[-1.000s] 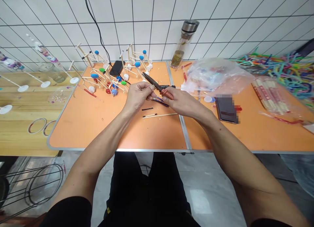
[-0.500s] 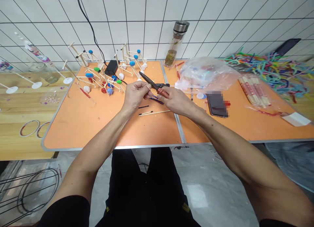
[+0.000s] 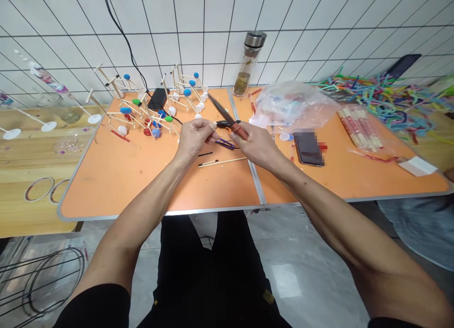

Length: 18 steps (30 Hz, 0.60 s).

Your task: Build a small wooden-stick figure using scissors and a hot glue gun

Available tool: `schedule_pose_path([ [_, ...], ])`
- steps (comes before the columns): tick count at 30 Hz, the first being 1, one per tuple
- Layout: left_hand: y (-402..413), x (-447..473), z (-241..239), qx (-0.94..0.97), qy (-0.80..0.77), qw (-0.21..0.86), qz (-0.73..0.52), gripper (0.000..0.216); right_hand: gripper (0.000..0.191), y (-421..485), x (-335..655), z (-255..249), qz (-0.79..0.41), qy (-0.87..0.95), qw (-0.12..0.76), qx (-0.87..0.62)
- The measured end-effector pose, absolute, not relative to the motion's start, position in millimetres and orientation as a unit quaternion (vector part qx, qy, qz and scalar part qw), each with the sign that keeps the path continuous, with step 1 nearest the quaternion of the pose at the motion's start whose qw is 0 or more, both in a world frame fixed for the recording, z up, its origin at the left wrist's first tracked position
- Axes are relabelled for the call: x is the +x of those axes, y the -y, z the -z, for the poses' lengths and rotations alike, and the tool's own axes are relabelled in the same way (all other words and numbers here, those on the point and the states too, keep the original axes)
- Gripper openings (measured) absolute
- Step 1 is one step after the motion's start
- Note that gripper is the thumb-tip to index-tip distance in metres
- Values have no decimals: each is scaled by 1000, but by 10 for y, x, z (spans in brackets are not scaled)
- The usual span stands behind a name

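My right hand [image 3: 256, 140] is wrapped round the reddish-brown handle of a knife [image 3: 222, 107], its dark blade pointing up and to the left. My left hand [image 3: 197, 135] is closed in a pinch just left of the knife; what the fingertips hold is too small to make out. Beneath and between the hands lie a black object [image 3: 223, 125] and a dark blue-purple tool [image 3: 226, 144], each partly hidden. Nearer to me on the orange table [image 3: 170, 186] rest a thin wooden stick [image 3: 227, 162] and a short black piece [image 3: 205, 154].
Stick models with coloured round pieces [image 3: 156, 111] stand at the back left, beside a black phone-like box [image 3: 158, 99]. A glass bottle [image 3: 244, 68] and a plastic bag [image 3: 294, 106] are behind. Rightward lie a phone [image 3: 308, 148], bundled sticks [image 3: 360, 128] and colourful strips [image 3: 376, 99].
The knife has moved slightly right, away from my left fingertips, and its blade tilts more steeply. My left hand keeps its pinch. The whole view has shifted a little.
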<state>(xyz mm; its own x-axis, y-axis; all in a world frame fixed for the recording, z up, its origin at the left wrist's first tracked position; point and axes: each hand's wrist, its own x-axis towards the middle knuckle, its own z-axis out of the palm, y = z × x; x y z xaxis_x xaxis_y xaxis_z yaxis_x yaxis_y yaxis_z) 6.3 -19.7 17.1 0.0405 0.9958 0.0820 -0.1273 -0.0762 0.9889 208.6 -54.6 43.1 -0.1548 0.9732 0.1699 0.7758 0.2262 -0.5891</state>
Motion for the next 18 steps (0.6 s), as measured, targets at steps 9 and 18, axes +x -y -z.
schedule_pose_path([
  [9, 86, -129, -212, 456, -438, 550, -546, 25, 26, 914, 2871, -269, -199, 797, 143, -552],
  [18, 17, -163, -150, 454, -469, 513, -557, 30, 25, 1099, 2641, 47, -175, 879, 56, -440],
])
